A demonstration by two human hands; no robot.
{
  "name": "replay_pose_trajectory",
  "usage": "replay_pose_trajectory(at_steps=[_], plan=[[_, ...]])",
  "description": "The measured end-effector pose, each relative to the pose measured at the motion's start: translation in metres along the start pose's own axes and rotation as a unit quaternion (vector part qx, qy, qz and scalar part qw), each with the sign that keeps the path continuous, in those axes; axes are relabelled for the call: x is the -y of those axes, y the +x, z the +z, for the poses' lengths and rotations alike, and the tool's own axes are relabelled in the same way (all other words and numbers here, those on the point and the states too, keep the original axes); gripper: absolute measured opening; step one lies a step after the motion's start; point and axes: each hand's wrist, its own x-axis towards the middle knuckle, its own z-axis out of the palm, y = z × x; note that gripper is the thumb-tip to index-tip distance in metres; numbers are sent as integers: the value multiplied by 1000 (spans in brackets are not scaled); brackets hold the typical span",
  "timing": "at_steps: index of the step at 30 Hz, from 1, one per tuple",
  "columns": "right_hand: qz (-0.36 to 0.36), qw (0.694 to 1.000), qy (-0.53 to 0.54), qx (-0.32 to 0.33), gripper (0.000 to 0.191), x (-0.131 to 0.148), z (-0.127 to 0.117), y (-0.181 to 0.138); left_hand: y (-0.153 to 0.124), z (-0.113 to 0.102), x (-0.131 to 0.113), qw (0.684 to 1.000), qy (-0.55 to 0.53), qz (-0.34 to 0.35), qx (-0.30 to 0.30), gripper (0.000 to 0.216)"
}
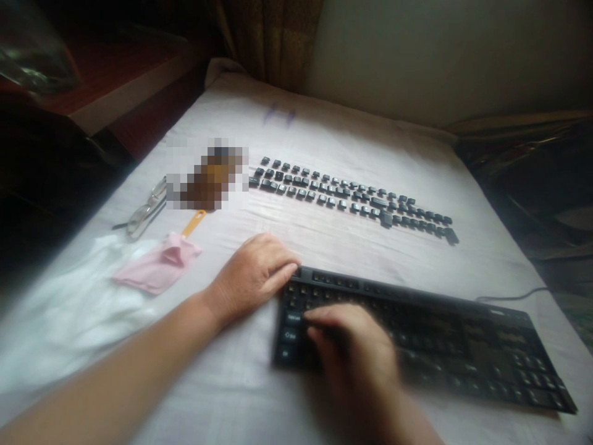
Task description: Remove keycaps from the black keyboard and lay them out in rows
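A black keyboard point(417, 327) lies at an angle on the bed, many of its key positions bare. My left hand point(257, 272) is closed on its upper left corner, thumb along the edge. Over the left part of the keys is my right hand point(356, 346), slightly blurred, its fingers bent together beside the Caps Lock key point(294, 317). Whatever those fingers may pinch is hidden in dark shadow. Below Caps Lock, a Shift key point(290, 336) is still seated. Loose black keycaps point(324, 187) are laid out in long rows beyond the keyboard.
Left of the rows are a pixelated patch point(208, 179), eyeglasses point(143, 213), a pink cloth point(157, 266) with an orange handle point(194, 222), and white cloth point(83, 303). The keyboard cable point(514, 295) runs right. A wooden table point(115, 99) stands at the back left.
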Motion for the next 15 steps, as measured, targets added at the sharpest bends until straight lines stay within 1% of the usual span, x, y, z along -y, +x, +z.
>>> replay_pose_trajectory(at_steps=[3,10,14,15], plan=[[20,1000,5,-4,12,1,1,0,0,0,0,1000,-2,-1,-4,21],[39,999,20,-13,11,3,2,-4,0,0,0,1000,-1,-1,-2,21],[76,991,69,-84,17,5,-1,-4,1,-1,-1,1000,-1,-1,1,22],[81,989,77,-93,19,6,-1,-4,1,-1,-1,1000,0,-1,3,22]])
